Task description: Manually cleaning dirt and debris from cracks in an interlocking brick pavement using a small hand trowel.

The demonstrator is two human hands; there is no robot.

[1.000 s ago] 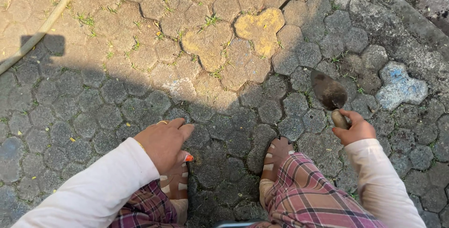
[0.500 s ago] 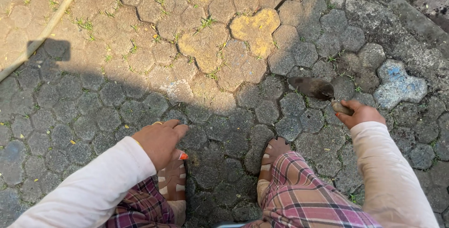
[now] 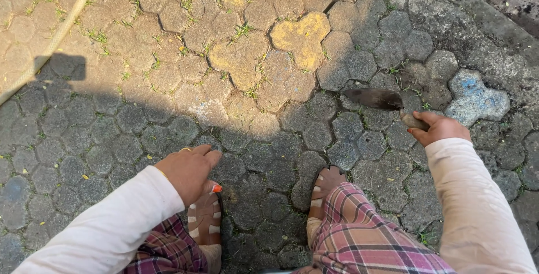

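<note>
the trowel [image 3: 379, 99] lies low over the pavers [image 3: 140, 122], its dark blade pointing away to the left of the right hand [image 3: 441, 128], which is closed round the handle; most of the handle is hidden inside the fingers. the left hand [image 3: 188, 167] grips nothing, fingers loosely curled, resting on the knee above a sandal [image 3: 204, 218]. whether it touches the orange-tipped toe beneath cannot be told. between the hands, a second sandal [image 3: 324, 184] is half covered by plaid cloth [image 3: 365, 234]. a hose [image 3: 53, 41], far beyond the left hand, runs out of view.
</note>
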